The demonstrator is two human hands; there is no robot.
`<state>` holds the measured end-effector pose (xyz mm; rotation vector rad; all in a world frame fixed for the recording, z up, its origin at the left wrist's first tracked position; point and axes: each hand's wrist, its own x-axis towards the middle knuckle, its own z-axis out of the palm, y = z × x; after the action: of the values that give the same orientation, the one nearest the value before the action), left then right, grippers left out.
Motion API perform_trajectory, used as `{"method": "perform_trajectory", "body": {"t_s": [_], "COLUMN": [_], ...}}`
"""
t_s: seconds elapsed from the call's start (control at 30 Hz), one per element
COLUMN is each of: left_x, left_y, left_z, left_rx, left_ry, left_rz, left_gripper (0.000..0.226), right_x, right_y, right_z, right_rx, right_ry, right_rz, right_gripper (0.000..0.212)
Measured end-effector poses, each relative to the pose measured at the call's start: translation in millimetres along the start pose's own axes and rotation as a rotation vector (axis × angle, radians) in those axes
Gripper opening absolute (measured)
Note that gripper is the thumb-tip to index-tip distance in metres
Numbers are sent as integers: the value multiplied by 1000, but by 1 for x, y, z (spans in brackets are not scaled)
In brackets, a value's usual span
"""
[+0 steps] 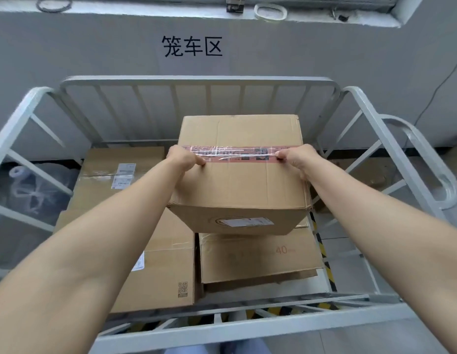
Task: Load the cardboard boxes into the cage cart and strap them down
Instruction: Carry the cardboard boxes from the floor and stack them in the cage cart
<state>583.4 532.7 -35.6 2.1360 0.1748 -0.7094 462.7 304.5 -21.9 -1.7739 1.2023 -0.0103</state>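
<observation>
**Box may slip or land crooked on the right stack**

We go from the left. The cart (196,80) already holds a left stack (158,264) of boxes, and its top lies lower than the box we carry. If the box slides that way, we think it would fall over this step and tip.

Our left grip (186,158) is closed on the upper left edge of the box (237,182). The thumb is on the top, and the other fingers go down the side, where we cannot see them. Our right grip (295,159) holds the upper right edge in the same manner. Nothing shows under the box, so in our judgement a heavy box could slip down through the fingers. The shiny tape (235,154) beside the thumbs could also let them slide.

The box is over the right side of the cart, above and behind the 40 box (258,259). We cannot tell if it already rests on something or hangs just above. If we release it crooked, it may rock.

The right wall (375,159) of the cart is near the right grip, so fingers could be caught between box and bars. We see no strap on the load yet, so it can shift.
</observation>
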Motion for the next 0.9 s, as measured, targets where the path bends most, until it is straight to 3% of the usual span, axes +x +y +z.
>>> {"method": "perform_trajectory", "body": {"t_s": [0.1, 0.6, 0.9], "left_x": [-15, -34, -9], "left_y": [-14, -145, -226], "left_z": [-11, -158, -228], "left_rx": [-13, -104, -181], "left_ry": [23, 330, 440], "left_rz": [-37, -229, -368], "left_gripper": [67, 57, 75], "right_x": [-8, -81, -118], "right_y": [2, -44, -47], "right_z": [14, 195, 298], "right_rx": [-2, -125, -195], "right_ry": [-51, -387, -464], "right_rz": [-2, -106, -102], "right_gripper": [35, 59, 62]}}
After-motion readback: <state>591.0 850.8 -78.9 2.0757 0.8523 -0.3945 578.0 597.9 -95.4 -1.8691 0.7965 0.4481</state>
